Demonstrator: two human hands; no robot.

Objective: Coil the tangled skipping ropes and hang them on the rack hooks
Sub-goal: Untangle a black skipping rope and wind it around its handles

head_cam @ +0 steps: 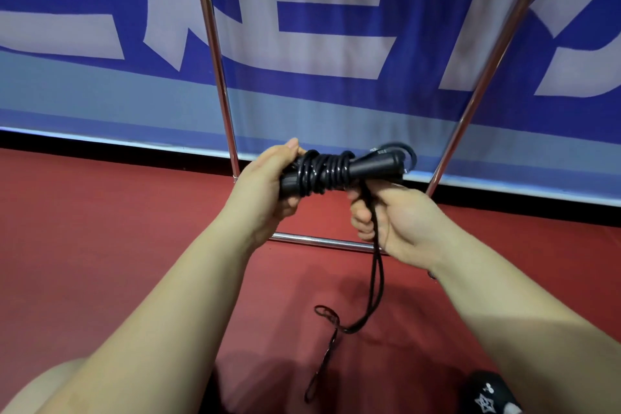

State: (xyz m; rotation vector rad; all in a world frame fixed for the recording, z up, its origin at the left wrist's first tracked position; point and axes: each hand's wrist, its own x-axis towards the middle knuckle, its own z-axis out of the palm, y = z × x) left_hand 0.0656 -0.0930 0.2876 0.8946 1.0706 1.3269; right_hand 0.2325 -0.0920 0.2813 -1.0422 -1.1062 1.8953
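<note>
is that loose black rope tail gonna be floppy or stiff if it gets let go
Probably floppy: the loose tail hangs limp below the right hand and curls on the red floor. The wound turns could spring loose, so hold them.

The two shiny rack poles (215,54) run off the top edge, so the hooks cannot be seen. The left hand (265,185) hides one end of the black skipping rope handles (339,170). The big white letters on the blue banner (319,27) are cut off, and a black shoe (490,393) is cut by the bottom edge.
</note>
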